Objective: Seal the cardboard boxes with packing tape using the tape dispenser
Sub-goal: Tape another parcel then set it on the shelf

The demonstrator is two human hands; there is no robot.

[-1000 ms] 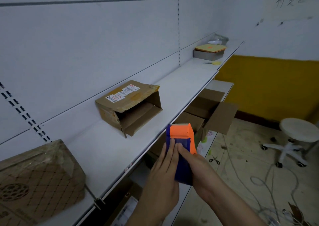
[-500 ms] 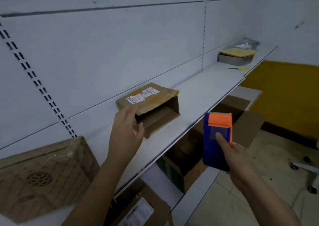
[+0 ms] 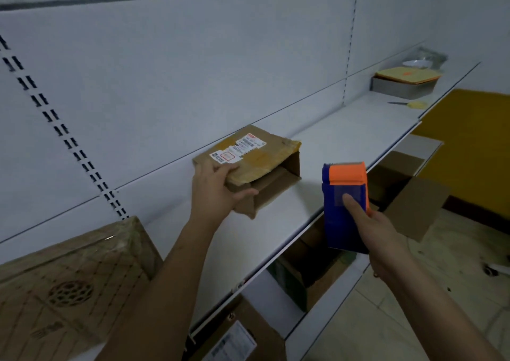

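Head view: at frame centre, the left hand (image 3: 218, 188) grips the near corner of the open brown cardboard box (image 3: 249, 167) on the white shelf (image 3: 345, 137), probably to reposition it. Centre right, the right hand (image 3: 378, 232) clasps the blue-and-orange tape dispenser (image 3: 345, 203), upright and ready.

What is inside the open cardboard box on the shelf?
Through the open end of the cardboard box, only its folded-in flaps show. The left hand grips its near corner; deeper contents are hidden.

an open cardboard box (image 3: 256, 164) lies mid-shelf (image 3: 345, 128) against the back wall, a netted box (image 3: 69, 286) at the near left end, a metal tray (image 3: 403, 87) and scissors (image 3: 408, 104) at the far end; more open boxes (image 3: 408, 195) sit below the front edge.
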